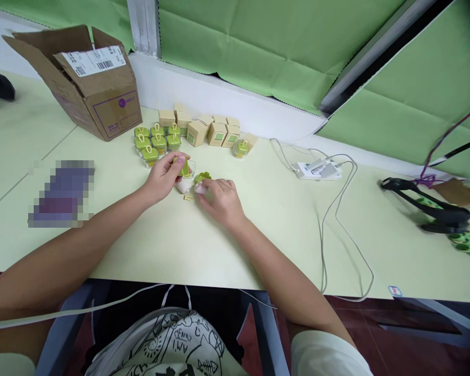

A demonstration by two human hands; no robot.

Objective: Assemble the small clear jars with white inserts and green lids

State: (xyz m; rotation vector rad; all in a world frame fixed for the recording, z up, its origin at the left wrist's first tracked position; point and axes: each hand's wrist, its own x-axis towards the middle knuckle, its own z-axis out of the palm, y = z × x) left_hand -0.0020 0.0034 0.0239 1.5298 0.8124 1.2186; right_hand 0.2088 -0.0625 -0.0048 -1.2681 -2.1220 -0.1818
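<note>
My left hand is closed around a green lid, held tilted above the table. Just beneath it are a clear container and a white rounded piece. To the right, my right hand has its fingers bent around a small whitish piece, whose kind I cannot make out. A green flower-shaped part sits right behind those fingertips. Between the hands a small yellow loop lies on the table.
Several green-lidded jars stand behind my left hand, with small cardboard boxes along the wall. One jar is apart. A large open carton is at left; a power strip, cables and black stand lie right.
</note>
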